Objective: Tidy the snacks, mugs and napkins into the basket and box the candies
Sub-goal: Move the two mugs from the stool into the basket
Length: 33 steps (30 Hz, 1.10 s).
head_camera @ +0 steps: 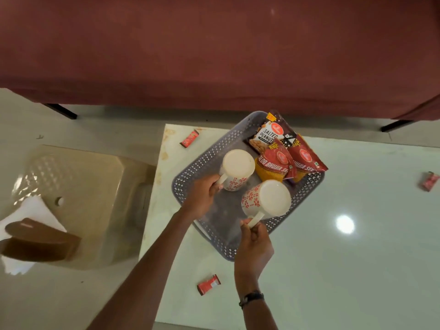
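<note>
A grey perforated basket sits on the white table. My left hand grips the handle of a white mug with red flowers inside the basket. My right hand holds a second matching mug by its handle over the basket's near side. Snack packets lie in the far corner: salted peanuts and two red bhujia packs. Three red candies lie on the table, at the far left, near front and far right.
A beige plastic stool stands left of the table, carrying a brown heart-shaped box on white napkins. A maroon sofa runs along the far side. The floor is pale tile.
</note>
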Available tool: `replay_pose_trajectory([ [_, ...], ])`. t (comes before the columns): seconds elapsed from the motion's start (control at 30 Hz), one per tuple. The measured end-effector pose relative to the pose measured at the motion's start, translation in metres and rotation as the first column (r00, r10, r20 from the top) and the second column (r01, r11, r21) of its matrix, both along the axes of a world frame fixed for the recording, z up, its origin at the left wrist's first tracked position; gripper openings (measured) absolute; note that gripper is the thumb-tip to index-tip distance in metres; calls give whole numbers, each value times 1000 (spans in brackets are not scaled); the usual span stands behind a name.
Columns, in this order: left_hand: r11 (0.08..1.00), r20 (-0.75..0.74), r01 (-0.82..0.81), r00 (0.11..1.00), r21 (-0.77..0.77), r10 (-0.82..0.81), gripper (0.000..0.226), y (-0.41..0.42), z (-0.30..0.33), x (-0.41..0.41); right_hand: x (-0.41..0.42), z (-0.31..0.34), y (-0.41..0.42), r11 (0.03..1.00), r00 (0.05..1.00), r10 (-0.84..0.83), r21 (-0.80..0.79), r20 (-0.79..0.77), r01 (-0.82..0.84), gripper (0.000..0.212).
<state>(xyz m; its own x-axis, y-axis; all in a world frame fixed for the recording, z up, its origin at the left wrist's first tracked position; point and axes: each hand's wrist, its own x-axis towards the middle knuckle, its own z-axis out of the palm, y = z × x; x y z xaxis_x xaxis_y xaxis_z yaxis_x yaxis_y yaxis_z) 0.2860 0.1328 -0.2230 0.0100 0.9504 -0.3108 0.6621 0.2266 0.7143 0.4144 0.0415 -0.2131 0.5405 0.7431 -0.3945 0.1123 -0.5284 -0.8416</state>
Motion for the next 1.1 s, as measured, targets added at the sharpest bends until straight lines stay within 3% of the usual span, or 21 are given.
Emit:
replay_pose_trajectory([
  [0.3, 999, -107, -29, 994, -14, 27, 19, 8, -13, 5, -25, -22, 14, 989, 990, -137, -44, 40, 139, 8],
  [0.6, 996, -15, -21, 1000, -88, 20, 18, 9, -18, 3, -34, -35, 32, 977, 987, -154, -142, 44, 158, 4],
  [0.77, 995, -30, -16, 999, -97, 13, 21, 7, -17, 2, -25, -35, 32, 981, 997, -56, -184, 43, 63, 5],
  [0.9, 992, 18, -120, 993, -31, 120, 25, -6, -4, -5, -15, -19, 20, 976, 994, -102, -188, 33, 106, 24],
  [0.97, 983, 57, -183, 982, 15, 182, 25, -20, 6, -15, -14, -3, 9, 984, 993, -116, -136, 26, 119, 19],
  [1.1, 908, 175, -408, 905, 93, 389, 22, -62, 32, -42, -34, 29, -9, 985, 982, 160, 52, 100, -166, 18],
])
